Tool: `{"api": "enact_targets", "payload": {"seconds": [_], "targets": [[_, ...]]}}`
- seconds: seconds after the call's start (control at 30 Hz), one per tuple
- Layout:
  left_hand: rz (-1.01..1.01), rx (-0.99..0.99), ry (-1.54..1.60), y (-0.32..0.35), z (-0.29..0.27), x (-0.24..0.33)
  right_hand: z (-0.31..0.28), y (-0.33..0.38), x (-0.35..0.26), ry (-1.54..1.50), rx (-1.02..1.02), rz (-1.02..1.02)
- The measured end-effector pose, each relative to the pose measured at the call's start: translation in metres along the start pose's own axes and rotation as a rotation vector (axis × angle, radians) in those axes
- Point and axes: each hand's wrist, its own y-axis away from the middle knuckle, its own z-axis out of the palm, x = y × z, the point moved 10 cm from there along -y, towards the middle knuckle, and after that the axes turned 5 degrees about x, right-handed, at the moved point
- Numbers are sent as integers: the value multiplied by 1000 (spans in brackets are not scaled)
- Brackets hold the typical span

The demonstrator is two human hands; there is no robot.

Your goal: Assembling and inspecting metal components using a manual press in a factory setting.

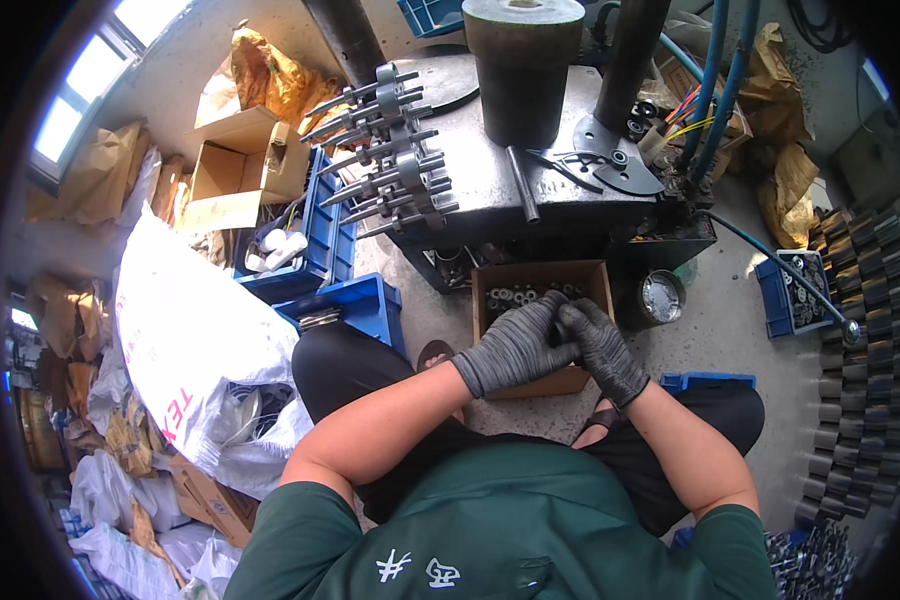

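Observation:
Both hands wear dark grey knit gloves and meet above a small open cardboard box [490, 272] holding several small metal rings. My left hand [518, 345] is curled with its fingers closed against my right hand [602, 348]. The two hands press together, and anything held between them is hidden. The box sits on the floor between my knees, in front of a grey metal press table [490, 190].
Several steel shafts [385, 160] stand racked at the table's left edge. A dark cylinder [522, 70] rests on the table. Blue crates [325, 245], an open carton [235, 170] and a white sack [185, 320] lie to the left. Stacked gear parts [860, 330] line the right.

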Motion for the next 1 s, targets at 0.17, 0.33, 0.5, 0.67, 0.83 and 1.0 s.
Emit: {"api": "enact_targets", "payload": {"seconds": [0.17,0.33,0.5,0.67,0.83,1.0], "targets": [[1,7,-6,4,6,-11,9,16,-28,135,-16,104],[47,-25,32,6,23,-14,6,9,-16,122,-34,-22],[129,-13,176,10,19,-5,7,16,-26,98,-55,-140],[223,-45,344,12,17,3,9,25,-35,121,-70,-190],[374,33,406,15,6,15,13,34,-36,-2,-65,-197],[317,-17,454,15,7,17,16,33,-22,-147,-89,-184]]}}
